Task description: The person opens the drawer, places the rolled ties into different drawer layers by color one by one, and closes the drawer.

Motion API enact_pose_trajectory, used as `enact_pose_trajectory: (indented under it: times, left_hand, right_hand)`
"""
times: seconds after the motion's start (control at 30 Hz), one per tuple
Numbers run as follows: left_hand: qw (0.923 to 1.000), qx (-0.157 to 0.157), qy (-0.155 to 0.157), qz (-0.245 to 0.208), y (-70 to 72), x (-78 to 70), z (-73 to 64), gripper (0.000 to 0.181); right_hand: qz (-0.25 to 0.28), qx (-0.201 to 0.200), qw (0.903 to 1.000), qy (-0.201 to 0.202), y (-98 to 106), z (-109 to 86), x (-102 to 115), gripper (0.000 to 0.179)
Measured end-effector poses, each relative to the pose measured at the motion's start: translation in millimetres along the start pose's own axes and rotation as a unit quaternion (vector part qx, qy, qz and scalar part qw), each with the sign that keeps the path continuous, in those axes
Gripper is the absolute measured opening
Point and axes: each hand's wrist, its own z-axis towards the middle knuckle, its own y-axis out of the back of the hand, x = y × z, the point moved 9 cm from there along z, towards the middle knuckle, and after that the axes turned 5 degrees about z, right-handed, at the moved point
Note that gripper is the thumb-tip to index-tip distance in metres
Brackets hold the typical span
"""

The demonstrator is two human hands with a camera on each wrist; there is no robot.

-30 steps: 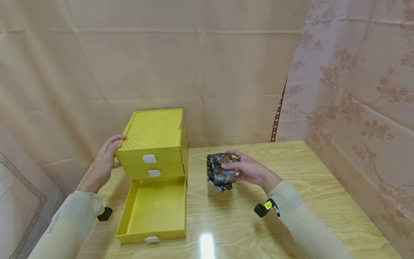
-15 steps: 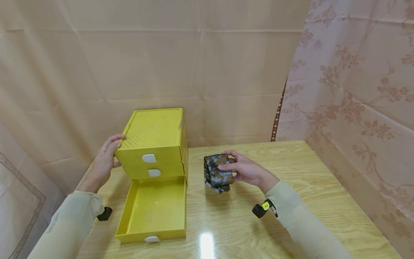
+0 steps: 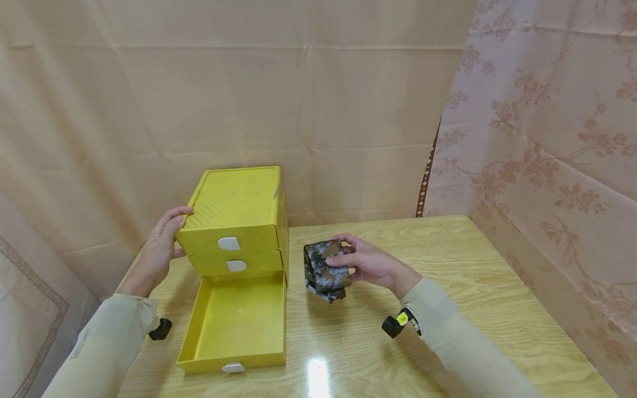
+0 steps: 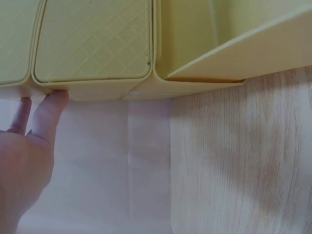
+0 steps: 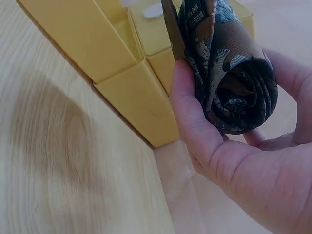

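Observation:
A yellow three-drawer box (image 3: 234, 199) stands on the table, its bottom drawer (image 3: 239, 323) pulled out with nothing inside. My left hand (image 3: 156, 251) rests against the box's upper left side, fingertips at the top edge; the left wrist view shows two extended digits (image 4: 48, 114) touching the side wall. To the right of the box, my right hand (image 3: 373, 265) holds a rolled-up camouflage cloth (image 3: 323, 271) above the table, thumb on one side and fingers on the other. In the right wrist view, the cloth (image 5: 234, 83) shows its spiral end and a dark printed label.
The wooden table (image 3: 428, 243) stretches to the right of the box. Beige curtain (image 3: 348, 110) hangs close behind it, and a floral curtain (image 3: 557, 166) runs along the right side. White tabs (image 3: 228, 243) mark the drawer fronts.
My right hand has carried the rolled cloth left and slightly toward me, closer to the drawer box. The left hand and the box have stayed in place.

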Motion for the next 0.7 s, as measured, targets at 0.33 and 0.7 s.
enact_pose_trajectory:
  times: [0.33,0.7]
  left_hand:
    - [1.0000,-0.005,0.000,0.001,1.1,0.3,-0.4,0.028]
    - [0.9999,-0.001,0.003,0.011,1.1,2.0,1.0,0.032]
  right_hand:
    - [-0.001,0.019,0.9998,-0.012,-19,5.2,-5,0.063]
    - [-0.001,0.040,0.9989,-0.025,-36,12.7,-13,0.061]
